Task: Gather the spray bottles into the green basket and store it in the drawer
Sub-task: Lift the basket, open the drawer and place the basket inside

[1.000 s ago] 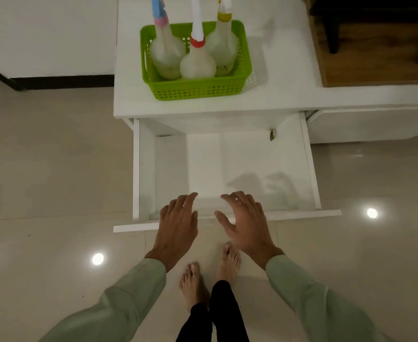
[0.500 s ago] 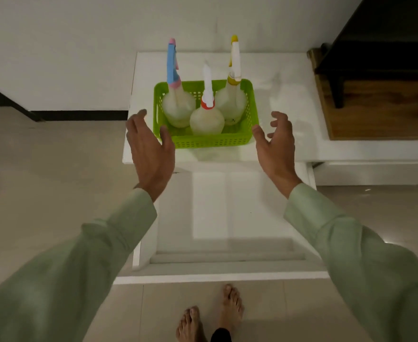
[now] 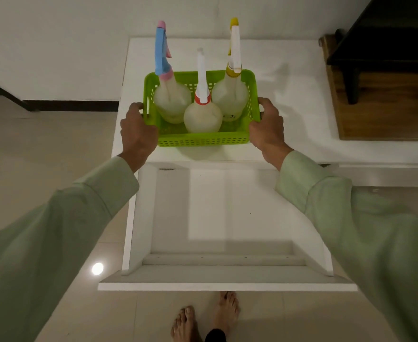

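The green basket (image 3: 203, 140) stands on the white cabinet top (image 3: 289, 99), near its front edge. Three spray bottles stand upright inside: one with a blue and pink head (image 3: 171, 99) at the left, one with a white and red head (image 3: 202, 114) in front, one with a yellow and white head (image 3: 230, 97) at the right. My left hand (image 3: 136, 132) grips the basket's left rim. My right hand (image 3: 267, 127) grips its right rim. The white drawer (image 3: 138, 230) is pulled wide open below, with nothing inside.
A dark piece of furniture (image 3: 385, 40) on a wooden surface (image 3: 385, 114) stands at the right of the cabinet top. The wall is behind. My bare feet (image 3: 203, 317) stand on the tiled floor just before the drawer front (image 3: 227, 286).
My hands left the drawer front, rose to either side of the basket, and have now closed on its two ends. The view has tilted up toward the cabinet top.
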`<state>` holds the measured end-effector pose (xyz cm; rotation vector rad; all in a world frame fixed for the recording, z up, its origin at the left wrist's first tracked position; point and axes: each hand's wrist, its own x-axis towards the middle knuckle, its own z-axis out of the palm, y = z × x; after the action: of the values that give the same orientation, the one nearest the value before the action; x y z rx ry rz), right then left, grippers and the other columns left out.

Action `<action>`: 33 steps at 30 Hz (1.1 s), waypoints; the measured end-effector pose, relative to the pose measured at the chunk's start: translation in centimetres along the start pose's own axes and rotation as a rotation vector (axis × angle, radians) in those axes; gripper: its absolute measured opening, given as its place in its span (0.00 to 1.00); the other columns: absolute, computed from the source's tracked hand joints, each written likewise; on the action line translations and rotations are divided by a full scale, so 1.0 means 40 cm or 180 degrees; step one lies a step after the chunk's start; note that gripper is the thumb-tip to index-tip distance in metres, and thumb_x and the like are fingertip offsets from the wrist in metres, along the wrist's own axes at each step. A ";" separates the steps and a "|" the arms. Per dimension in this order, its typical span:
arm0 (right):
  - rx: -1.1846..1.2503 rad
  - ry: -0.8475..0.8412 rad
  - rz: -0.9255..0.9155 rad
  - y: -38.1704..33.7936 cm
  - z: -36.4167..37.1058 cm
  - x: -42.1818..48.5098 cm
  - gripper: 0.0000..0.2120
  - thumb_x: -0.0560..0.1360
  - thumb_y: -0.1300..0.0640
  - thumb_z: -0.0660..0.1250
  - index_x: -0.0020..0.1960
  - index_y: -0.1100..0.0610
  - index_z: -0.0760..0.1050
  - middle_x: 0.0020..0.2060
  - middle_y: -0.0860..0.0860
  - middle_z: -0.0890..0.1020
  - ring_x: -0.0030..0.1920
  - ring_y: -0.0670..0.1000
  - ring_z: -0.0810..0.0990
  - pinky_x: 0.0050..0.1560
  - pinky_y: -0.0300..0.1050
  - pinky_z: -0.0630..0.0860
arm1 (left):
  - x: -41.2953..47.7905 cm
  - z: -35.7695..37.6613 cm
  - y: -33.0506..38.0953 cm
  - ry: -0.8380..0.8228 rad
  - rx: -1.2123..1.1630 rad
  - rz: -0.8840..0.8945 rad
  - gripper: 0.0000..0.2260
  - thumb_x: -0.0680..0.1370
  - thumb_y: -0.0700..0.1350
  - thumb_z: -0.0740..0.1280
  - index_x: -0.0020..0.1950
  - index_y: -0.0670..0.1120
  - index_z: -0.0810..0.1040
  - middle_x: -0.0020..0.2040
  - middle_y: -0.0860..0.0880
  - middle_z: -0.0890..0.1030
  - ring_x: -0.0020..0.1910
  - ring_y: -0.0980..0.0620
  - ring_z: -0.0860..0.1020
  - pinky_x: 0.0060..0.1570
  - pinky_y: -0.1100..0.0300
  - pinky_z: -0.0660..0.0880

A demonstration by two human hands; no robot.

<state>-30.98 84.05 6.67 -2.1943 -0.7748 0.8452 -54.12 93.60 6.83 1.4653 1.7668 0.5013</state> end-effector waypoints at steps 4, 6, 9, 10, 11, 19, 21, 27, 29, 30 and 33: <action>-0.0037 0.0032 -0.0043 0.018 -0.020 -0.019 0.30 0.70 0.66 0.56 0.70 0.49 0.70 0.52 0.59 0.82 0.56 0.65 0.78 0.55 0.62 0.79 | -0.022 -0.006 -0.004 0.0040 -0.0043 0.0046 0.24 0.73 0.31 0.61 0.68 0.45 0.71 0.61 0.42 0.79 0.62 0.37 0.76 0.55 0.38 0.79; -0.0046 0.0056 -0.0075 0.033 -0.034 -0.047 0.30 0.69 0.68 0.56 0.69 0.49 0.71 0.50 0.57 0.82 0.55 0.65 0.78 0.54 0.62 0.79 | -0.053 -0.009 -0.011 0.0072 -0.0081 0.0097 0.23 0.73 0.31 0.63 0.67 0.46 0.72 0.62 0.43 0.79 0.62 0.38 0.77 0.55 0.37 0.79; 0.0069 0.0077 -0.0111 0.064 -0.059 -0.103 0.29 0.69 0.69 0.56 0.65 0.49 0.72 0.49 0.56 0.83 0.53 0.65 0.79 0.51 0.63 0.81 | -0.115 -0.019 -0.029 0.0125 -0.0147 0.0173 0.24 0.72 0.30 0.62 0.66 0.47 0.73 0.61 0.44 0.81 0.58 0.39 0.79 0.51 0.38 0.81; 0.0124 0.0081 -0.0116 0.075 -0.069 -0.122 0.28 0.69 0.70 0.56 0.65 0.48 0.71 0.49 0.56 0.82 0.52 0.65 0.80 0.49 0.63 0.81 | -0.138 -0.022 -0.036 0.0123 -0.0174 0.0203 0.24 0.72 0.29 0.62 0.66 0.47 0.73 0.61 0.44 0.81 0.58 0.40 0.80 0.51 0.39 0.81; 0.0174 0.0087 -0.0126 0.087 -0.080 -0.142 0.28 0.69 0.70 0.56 0.64 0.48 0.71 0.50 0.56 0.82 0.51 0.64 0.81 0.47 0.63 0.82 | -0.162 -0.025 -0.044 0.0108 -0.0218 0.0225 0.25 0.72 0.28 0.62 0.66 0.47 0.73 0.61 0.44 0.81 0.58 0.41 0.80 0.50 0.39 0.81; 0.0586 0.0090 -0.0209 0.218 -0.153 -0.316 0.26 0.72 0.74 0.59 0.62 0.48 0.72 0.53 0.52 0.83 0.46 0.56 0.85 0.38 0.61 0.84 | -0.357 -0.023 -0.117 0.0006 -0.0429 0.0123 0.22 0.70 0.28 0.63 0.61 0.45 0.72 0.55 0.52 0.77 0.52 0.53 0.79 0.45 0.48 0.82; 0.0591 0.0111 -0.0217 0.263 -0.158 -0.355 0.26 0.72 0.74 0.60 0.63 0.50 0.72 0.53 0.52 0.83 0.47 0.53 0.85 0.38 0.56 0.85 | -0.398 -0.013 -0.145 -0.0028 -0.0330 0.0088 0.22 0.70 0.28 0.64 0.61 0.45 0.72 0.53 0.54 0.77 0.45 0.63 0.77 0.38 0.61 0.77; 0.0419 0.0026 0.0028 0.395 -0.129 -0.424 0.25 0.74 0.75 0.61 0.61 0.50 0.71 0.55 0.53 0.83 0.42 0.52 0.85 0.33 0.42 0.80 | -0.455 0.049 -0.260 -0.0374 -0.0086 -0.0067 0.20 0.71 0.28 0.67 0.60 0.43 0.70 0.54 0.50 0.77 0.46 0.53 0.77 0.37 0.62 0.74; 0.0365 -0.0036 0.0169 0.431 -0.107 -0.421 0.23 0.73 0.76 0.60 0.60 0.53 0.70 0.55 0.54 0.83 0.42 0.55 0.84 0.34 0.49 0.81 | -0.455 0.077 -0.295 -0.0418 -0.0010 -0.0128 0.19 0.72 0.29 0.67 0.60 0.42 0.69 0.54 0.48 0.77 0.48 0.46 0.77 0.41 0.52 0.77; 0.0353 -0.0068 0.0234 0.447 -0.093 -0.414 0.22 0.73 0.76 0.60 0.59 0.54 0.70 0.54 0.55 0.83 0.43 0.55 0.84 0.37 0.53 0.81 | -0.451 0.093 -0.310 -0.0436 0.0044 -0.0156 0.19 0.72 0.30 0.68 0.59 0.42 0.69 0.54 0.47 0.77 0.47 0.44 0.77 0.42 0.49 0.78; 0.0306 -0.0165 0.0371 0.492 -0.048 -0.379 0.18 0.72 0.76 0.60 0.56 0.58 0.69 0.51 0.57 0.82 0.45 0.57 0.82 0.38 0.55 0.80 | -0.428 0.142 -0.351 -0.0486 0.0103 -0.0231 0.17 0.72 0.33 0.70 0.55 0.44 0.68 0.50 0.48 0.77 0.43 0.45 0.77 0.33 0.54 0.74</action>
<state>-33.30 60.63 -1.48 -2.1559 -0.6223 0.9802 -58.19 72.71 -1.52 1.4173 1.7070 0.3163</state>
